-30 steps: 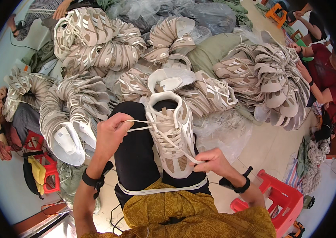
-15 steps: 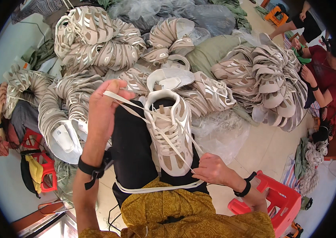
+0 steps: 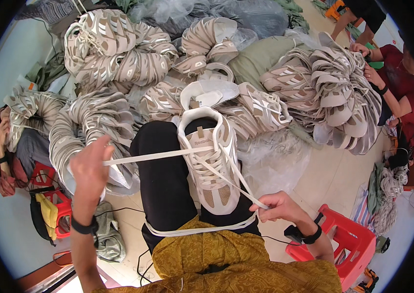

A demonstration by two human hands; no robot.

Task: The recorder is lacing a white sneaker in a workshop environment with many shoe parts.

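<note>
A beige and white shoe upper [image 3: 212, 176] rests on my black-clad thighs, its toe toward me and its opening away. My left hand [image 3: 90, 168], slightly blurred, is closed on one end of the shoelace [image 3: 153, 157], which runs taut and nearly level from the lacing. My right hand [image 3: 279, 206] pinches the other lace strand to the right of the toe, with a short flat tail sticking out past the fingers. The strands pass through the upper eyelets. Across my lap, behind the toe, lies a bundle of loose white laces [image 3: 202, 230].
Stacks of nested shoe uppers [image 3: 119, 68] cover the far side, with more at right [image 3: 339, 93] beside a person in dark red [image 3: 402, 83]. Another person's arm [image 3: 3, 141] shows at left. A red plastic stool [image 3: 348, 244] stands at my right. Clear plastic bags [image 3: 280, 166] lie beyond.
My left hand has moved left and down, drawing its lace out straight across the tongue. The right hand has shifted slightly right with its strand.
</note>
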